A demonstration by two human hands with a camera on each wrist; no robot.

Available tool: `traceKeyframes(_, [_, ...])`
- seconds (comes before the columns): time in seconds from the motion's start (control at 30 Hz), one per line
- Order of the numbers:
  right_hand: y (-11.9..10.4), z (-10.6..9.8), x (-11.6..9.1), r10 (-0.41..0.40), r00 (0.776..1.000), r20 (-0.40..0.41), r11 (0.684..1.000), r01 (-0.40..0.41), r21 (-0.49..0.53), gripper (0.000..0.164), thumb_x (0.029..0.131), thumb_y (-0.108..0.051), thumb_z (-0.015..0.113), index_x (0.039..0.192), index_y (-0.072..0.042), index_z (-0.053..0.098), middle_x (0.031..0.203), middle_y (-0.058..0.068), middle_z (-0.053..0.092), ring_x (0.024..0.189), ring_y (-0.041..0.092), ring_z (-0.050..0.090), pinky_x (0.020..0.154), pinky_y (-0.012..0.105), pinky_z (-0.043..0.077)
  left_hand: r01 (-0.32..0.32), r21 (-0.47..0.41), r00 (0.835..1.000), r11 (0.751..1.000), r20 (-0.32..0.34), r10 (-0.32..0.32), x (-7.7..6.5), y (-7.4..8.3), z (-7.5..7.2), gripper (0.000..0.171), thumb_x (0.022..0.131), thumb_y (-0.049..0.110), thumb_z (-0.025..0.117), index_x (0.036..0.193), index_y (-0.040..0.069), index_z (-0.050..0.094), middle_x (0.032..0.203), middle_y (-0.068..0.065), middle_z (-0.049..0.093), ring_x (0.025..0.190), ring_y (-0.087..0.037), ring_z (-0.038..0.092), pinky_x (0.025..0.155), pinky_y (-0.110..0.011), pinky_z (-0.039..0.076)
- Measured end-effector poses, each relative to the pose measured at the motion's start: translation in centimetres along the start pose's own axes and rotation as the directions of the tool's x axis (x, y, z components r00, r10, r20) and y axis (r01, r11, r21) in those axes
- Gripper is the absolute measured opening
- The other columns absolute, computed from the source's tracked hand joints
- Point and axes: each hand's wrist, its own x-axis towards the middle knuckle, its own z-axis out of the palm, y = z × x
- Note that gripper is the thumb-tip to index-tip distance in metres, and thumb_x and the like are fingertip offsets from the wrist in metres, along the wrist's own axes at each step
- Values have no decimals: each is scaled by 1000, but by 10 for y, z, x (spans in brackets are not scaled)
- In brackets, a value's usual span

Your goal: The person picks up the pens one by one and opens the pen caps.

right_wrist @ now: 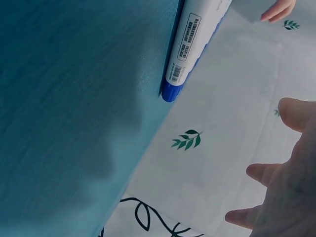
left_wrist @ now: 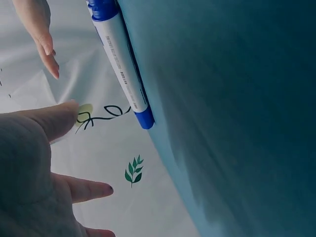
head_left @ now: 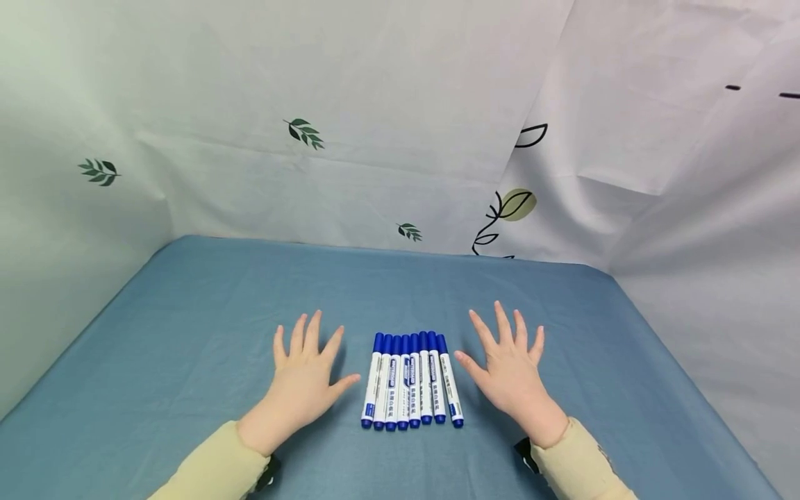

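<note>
Eight white markers [head_left: 414, 389] with blue ends, flat on the blue cloth [head_left: 187, 333], in a close row between left hand [head_left: 300, 382] and right hand [head_left: 512, 375]. Wide grip on both sides: fingers straight and splayed, nothing held. Contact of fingertips with the cloth: cannot tell. Just inside the left thumb [head_left: 344, 384], not touching: leftmost marker [head_left: 372, 380]. Just inside the right thumb [head_left: 470, 366], also not touching: rightmost marker [head_left: 450, 382], slanted, lower end splayed out from its neighbour toward the right wrist. Long blue caps [head_left: 414, 344] on the fingertip side, short blue plugs [head_left: 414, 423] on the wrist side. Expected handling: light, stiff, not fragile; smooth barrel, so probably a little slippery and, if round, prone to roll when nudged by either thumb. Best hold, by judgement: thumb and forefinger across the white barrel at mid-length, near the likely balance point, coming at an outer marker from its nearer thumb. Avoid tugging by the caps; risk of loosening. Inner markers likely harder to pinch, with scant gap for a fingertip on either side.
</note>
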Motion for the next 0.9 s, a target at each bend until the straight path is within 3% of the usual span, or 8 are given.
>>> traceKeyframes(0.2, [-2, 1, -1, -51, 997, -51, 999, 52, 13, 64, 89, -44, 61, 142, -11, 43, 146, 26, 34, 130, 48, 34, 103, 66, 23, -21, -51, 1000, 998, -1, 21, 3, 6, -1, 73, 78, 46, 74, 132, 3, 52, 143, -31, 31, 131, -47, 31, 103, -64, 25])
traceKeyframes(0.3, [-4, 0, 0, -67, 996, -60, 997, 69, 40, 60, 90, -39, 62, 138, -7, 46, 138, 24, 44, 122, 45, 46, 95, 61, 38, -10, -85, 999, 996, 51, 15, 5, 8, -2, 72, 78, 43, 75, 132, 2, 51, 141, -31, 35, 128, -47, 36, 99, -62, 34])
traceKeyframes(0.43, [-5, -2, 3, -56, 997, -53, 991, 62, 122, 54, 90, -33, 63, 135, -5, 50, 132, 20, 52, 118, 39, 52, 91, 56, 44, 39, -201, 990, 979, 141, -11, 11, 9, -2, 73, 78, 40, 76, 133, -1, 49, 130, -26, 48, 118, -40, 50, 92, -54, 45])
traceKeyframes(0.53, [-6, -3, 4, -27, 999, -23, 982, 31, 188, 51, 91, -31, 62, 134, -5, 51, 132, 17, 53, 115, 36, 55, 88, 53, 47, 118, -341, 975, 933, 220, -43, 18, 9, 0, 70, 78, 35, 77, 132, -1, 51, 118, -19, 58, 105, -31, 59, 84, -47, 50])
traceKeyframes(0.67, [-7, -4, 5, 15, 999, 40, 963, -25, 269, 49, 93, -32, 60, 133, -5, 51, 132, 16, 54, 111, 32, 58, 84, 50, 49, 229, -506, 947, 832, 312, -71, 25, 8, 3, 60, 79, 25, 77, 127, 0, 54, 104, -9, 61, 92, -20, 60, 76, -37, 51])
traceKeyframes(0.77, [-6, -5, 7, 42, 995, 85, 934, -70, 351, 46, 93, -30, 59, 132, -5, 52, 129, 15, 56, 109, 32, 58, 84, 48, 50, 281, -572, 934, 770, 349, -82, 28, 8, 6, 55, 78, 19, 78, 124, -1, 55, 97, -6, 61, 85, -15, 58, 71, -32, 50])
traceKeyframes(0.9, [-4, -5, 11, 71, 986, 149, 872, -134, 471, 40, 95, -27, 57, 129, -5, 55, 124, 14, 59, 109, 32, 59, 87, 46, 49, 350, -625, 912, 698, 398, -100, 33, 11, 9, 53, 77, 13, 78, 123, -2, 55, 92, -7, 60, 74, -14, 59, 64, -29, 51])
